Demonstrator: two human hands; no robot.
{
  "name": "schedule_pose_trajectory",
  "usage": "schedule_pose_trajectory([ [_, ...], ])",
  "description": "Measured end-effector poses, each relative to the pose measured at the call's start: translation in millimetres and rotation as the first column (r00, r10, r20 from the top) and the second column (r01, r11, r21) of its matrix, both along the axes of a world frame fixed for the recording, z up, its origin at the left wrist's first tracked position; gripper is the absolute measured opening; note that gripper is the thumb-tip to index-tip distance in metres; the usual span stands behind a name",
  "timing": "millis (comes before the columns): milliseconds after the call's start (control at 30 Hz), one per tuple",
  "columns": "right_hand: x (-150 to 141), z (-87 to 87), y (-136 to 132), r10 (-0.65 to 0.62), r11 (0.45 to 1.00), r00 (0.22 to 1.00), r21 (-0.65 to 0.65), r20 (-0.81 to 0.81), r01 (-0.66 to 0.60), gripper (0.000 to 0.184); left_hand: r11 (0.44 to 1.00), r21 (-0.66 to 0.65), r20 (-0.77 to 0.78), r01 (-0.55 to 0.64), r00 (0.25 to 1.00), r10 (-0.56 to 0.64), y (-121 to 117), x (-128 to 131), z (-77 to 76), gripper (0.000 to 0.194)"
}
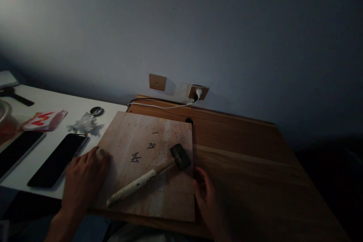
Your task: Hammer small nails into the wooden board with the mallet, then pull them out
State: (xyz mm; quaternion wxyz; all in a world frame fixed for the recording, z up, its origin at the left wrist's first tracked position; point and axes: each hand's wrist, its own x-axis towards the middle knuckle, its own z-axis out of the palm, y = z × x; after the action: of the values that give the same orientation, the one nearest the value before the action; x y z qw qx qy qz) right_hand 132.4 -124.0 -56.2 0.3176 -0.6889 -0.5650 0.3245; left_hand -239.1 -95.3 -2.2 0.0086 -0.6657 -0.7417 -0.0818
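Observation:
A square board [170, 196] lies on the wooden table. Across it rests a hammer [137, 186] with a dark head and a pale wrapped handle, its head toward the right edge. Several small metal screws or nails [135, 157] lie loose on the board in little groups, too small to tell which. A row of small holes runs near the board's far edge. My left hand [86, 176] lies over the board's left edge, fingers stretched out and holding nothing. Beside the right edge is my right hand [206, 193], loosely curved with thumb and fingers apart, nothing visible inside.
A white table [68, 102] adjoins on the left, bearing a black phone [58, 160], another phone [19, 153], crumpled paper [86, 124], a tape roll [96, 111] and a red-and-white packet [44, 120]. Behind the wooden table [244, 159], a white cable [167, 106] runs to a wall socket [198, 92].

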Motion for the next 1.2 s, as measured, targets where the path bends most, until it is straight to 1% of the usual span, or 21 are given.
schedule_pose_trajectory([
  [33,3.0,-0.4,0.7,-0.010,1.000,1.000,0.001,-0.016,0.010,0.046,0.999,-0.033,-0.092,0.024,0.995,-0.027,1.0,5.1,3.7,0.040],
  [100,12.0,-2.3,2.1,-0.051,0.999,0.998,0.008,-0.029,0.051,0.048,0.994,-0.100,-0.259,0.054,0.963,-0.078,3.8,15.4,8.0,0.043],
  [133,18.2,-3.8,2.7,-0.074,0.997,0.997,0.013,-0.021,0.074,0.049,0.991,-0.118,-0.298,0.063,0.950,-0.096,5.5,20.7,8.2,0.043],
  [200,34.0,-7.3,3.3,-0.122,0.992,0.992,0.027,0.016,0.122,0.051,0.985,-0.134,-0.320,0.105,0.937,-0.143,8.7,32.2,4.9,0.041],
  [300,64.8,-11.3,2.3,-0.189,0.982,0.976,0.032,0.105,0.186,0.056,0.975,-0.106,-0.267,0.196,0.939,-0.218,11.2,53.2,-5.4,0.037],
  [433,108.3,-11.1,-2.7,-0.263,0.963,0.922,0.019,0.285,0.269,0.070,0.956,-0.010,-0.106,0.292,0.951,-0.291,7.4,80.4,-20.0,0.035],
  [500,125.0,-9.8,-7.6,-0.292,0.953,0.897,0.018,0.332,0.304,0.074,0.921,0.034,-0.045,0.389,0.921,-0.387,2.9,87.9,-27.3,0.036],
  [567,135.6,-8.9,-14.3,-0.320,0.943,0.877,0.029,0.359,0.332,0.075,0.874,0.071,-0.009,0.481,0.876,-0.482,-1.9,89.6,-35.3,0.037],
  [633,139.9,-9.2,-22.2,-0.346,0.934,0.862,0.053,0.372,0.352,0.072,0.844,0.100,0.004,0.527,0.848,-0.530,-6.1,86.8,-43.9,0.040],
  [733,138.3,-12.7,-33.7,-0.355,0.934,0.857,0.103,0.373,0.343,0.067,0.841,0.103,0.016,0.531,0.845,-0.535,-10.5,79.3,-54.3,0.047],
  [800,135.0,-16.8,-39.6,-0.356,0.935,0.857,0.149,0.373,0.323,0.065,0.841,0.069,0.020,0.537,0.842,-0.540,-12.4,75.3,-56.6,0.054],
  [900,131.1,-24.4,-44.5,-0.371,0.926,0.843,0.224,0.390,0.304,0.061,0.831,0.014,0.008,0.556,0.831,-0.556,-13.7,74.9,-51.8,0.057],
  [1000,130.7,-30.0,-46.9,-0.381,0.917,0.838,0.274,0.391,0.289,0.057,0.821,-0.026,-0.034,0.571,0.820,-0.571,-13.7,82.4,-41.0,0.048],
  [1067,131.7,-31.0,-49.2,-0.374,0.917,0.845,0.291,0.382,0.274,0.054,0.827,-0.037,-0.069,0.561,0.824,-0.563,-14.6,89.1,-35.1,0.044],
  [1133,132.1,-29.9,-52.9,-0.358,0.919,0.856,0.305,0.374,0.251,0.052,0.846,-0.021,-0.087,0.533,0.842,-0.533,-17.4,93.3,-33.9,0.044],
  [1200,131.1,-27.7,-57.2,-0.338,0.921,0.866,0.319,0.369,0.223,0.051,0.846,0.002,-0.077,0.533,0.844,-0.531,-22.7,92.3,-38.5,0.044],
])
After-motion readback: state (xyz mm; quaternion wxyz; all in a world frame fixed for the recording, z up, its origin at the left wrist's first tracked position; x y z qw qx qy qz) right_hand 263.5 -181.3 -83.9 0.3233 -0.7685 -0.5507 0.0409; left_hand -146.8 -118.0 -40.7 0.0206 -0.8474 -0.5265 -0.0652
